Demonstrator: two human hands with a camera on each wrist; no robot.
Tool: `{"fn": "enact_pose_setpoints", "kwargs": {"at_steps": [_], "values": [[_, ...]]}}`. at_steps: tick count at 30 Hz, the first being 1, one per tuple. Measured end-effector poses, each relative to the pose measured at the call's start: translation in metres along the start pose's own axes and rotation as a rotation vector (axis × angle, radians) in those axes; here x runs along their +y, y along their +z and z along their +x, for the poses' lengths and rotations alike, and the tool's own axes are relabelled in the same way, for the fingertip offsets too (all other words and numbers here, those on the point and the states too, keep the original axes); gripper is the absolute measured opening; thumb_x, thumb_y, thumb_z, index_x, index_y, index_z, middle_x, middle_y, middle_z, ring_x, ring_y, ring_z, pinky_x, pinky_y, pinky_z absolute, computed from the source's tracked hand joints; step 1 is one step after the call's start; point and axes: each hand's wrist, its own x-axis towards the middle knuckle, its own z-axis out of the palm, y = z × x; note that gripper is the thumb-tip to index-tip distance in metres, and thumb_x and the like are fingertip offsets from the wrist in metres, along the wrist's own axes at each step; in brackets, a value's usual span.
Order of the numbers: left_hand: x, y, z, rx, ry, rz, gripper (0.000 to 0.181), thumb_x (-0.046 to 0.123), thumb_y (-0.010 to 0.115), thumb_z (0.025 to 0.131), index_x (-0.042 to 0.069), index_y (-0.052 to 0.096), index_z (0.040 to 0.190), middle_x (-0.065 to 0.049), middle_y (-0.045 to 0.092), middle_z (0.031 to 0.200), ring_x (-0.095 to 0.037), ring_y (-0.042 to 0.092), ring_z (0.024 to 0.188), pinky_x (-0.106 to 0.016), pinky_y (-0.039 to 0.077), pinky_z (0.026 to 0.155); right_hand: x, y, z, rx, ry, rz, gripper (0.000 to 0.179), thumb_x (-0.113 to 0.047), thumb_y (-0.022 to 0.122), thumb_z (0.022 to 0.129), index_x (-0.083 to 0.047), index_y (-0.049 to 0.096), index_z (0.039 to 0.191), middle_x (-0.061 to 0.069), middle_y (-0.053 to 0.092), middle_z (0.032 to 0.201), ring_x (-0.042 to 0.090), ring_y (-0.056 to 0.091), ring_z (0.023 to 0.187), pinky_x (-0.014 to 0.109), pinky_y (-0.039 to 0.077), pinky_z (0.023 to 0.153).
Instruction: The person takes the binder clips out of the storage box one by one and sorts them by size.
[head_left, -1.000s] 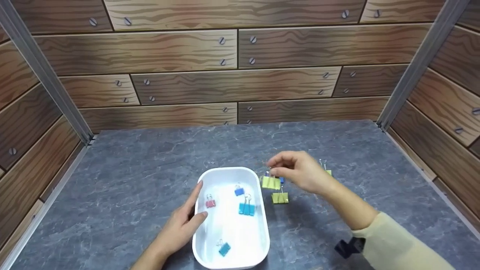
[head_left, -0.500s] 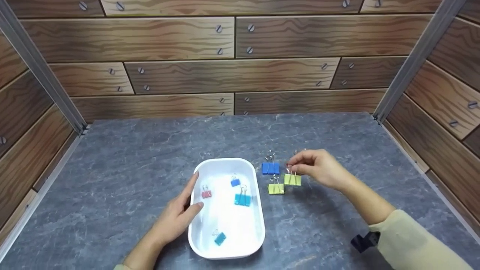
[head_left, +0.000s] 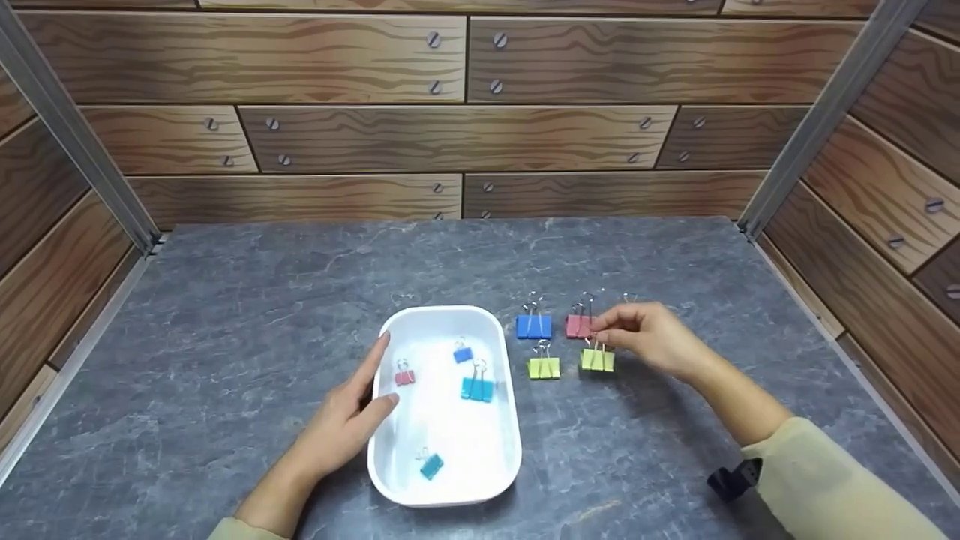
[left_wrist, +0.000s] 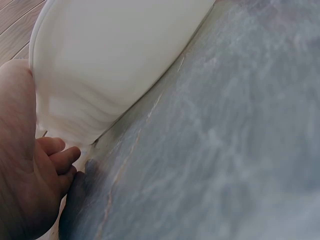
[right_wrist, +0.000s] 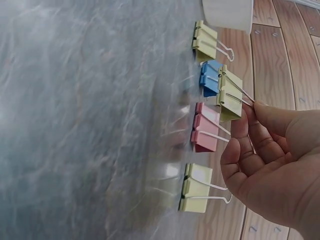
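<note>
My right hand [head_left: 646, 337] pinches the wire handles of a yellow-green binder clip [head_left: 598, 360] between thumb and finger. In the right wrist view the held clip [right_wrist: 231, 95] hangs body-down beside a pink binder clip [right_wrist: 205, 130]. A blue binder clip [head_left: 533, 326] and a second yellow-green clip [head_left: 544, 367] stand nearer the tray. Another yellow-green clip [right_wrist: 196, 189] stands farther right, mostly hidden by the hand in the head view. My left hand [head_left: 341, 420] holds the left side of a white tray [head_left: 513, 420], thumb over its rim.
Inside the tray lie a small pink clip [head_left: 405, 373], a small blue clip [head_left: 463, 354], a larger light-blue clip [head_left: 477, 388] and a teal clip [head_left: 431, 466]. Wood-patterned walls [head_left: 360, 139] enclose the grey marbled table [head_left: 247, 300] at the back and sides.
My right hand has carried the yellow-green clip rightward, from over the blue clip to in front of the pink one. The left hand stays on the tray. The head view has tilted down.
</note>
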Motion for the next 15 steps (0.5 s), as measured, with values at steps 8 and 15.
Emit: {"fn": "enact_pose_setpoints", "kwargs": {"at_steps": [8,15], "values": [[-0.0009,0.0000,-0.0007,-0.004,-0.010,-0.004,0.077,0.023,0.060,0.106,0.031,0.022,0.171,-0.012,0.040,0.166,-0.027,0.049,0.145,-0.046,0.048,0.110,0.0047,0.0003,-0.0010,0.003,0.031,-0.004,0.016,-0.005,0.074,0.097,0.004,0.076,0.111,0.015,0.076,0.106,0.018,0.068,0.088,0.030,0.059,0.076],[-0.0007,-0.0006,0.0008,-0.001,-0.002,0.008,0.076,0.024,0.061,0.106,0.031,0.022,0.171,-0.010,0.041,0.166,-0.026,0.046,0.147,-0.050,0.045,0.113,0.0096,0.0022,0.0008,-0.017,0.014,-0.006,0.019,-0.006,0.073,0.098,0.004,0.076,0.114,0.019,0.075,0.114,0.019,0.067,0.092,0.027,0.057,0.077]]}}
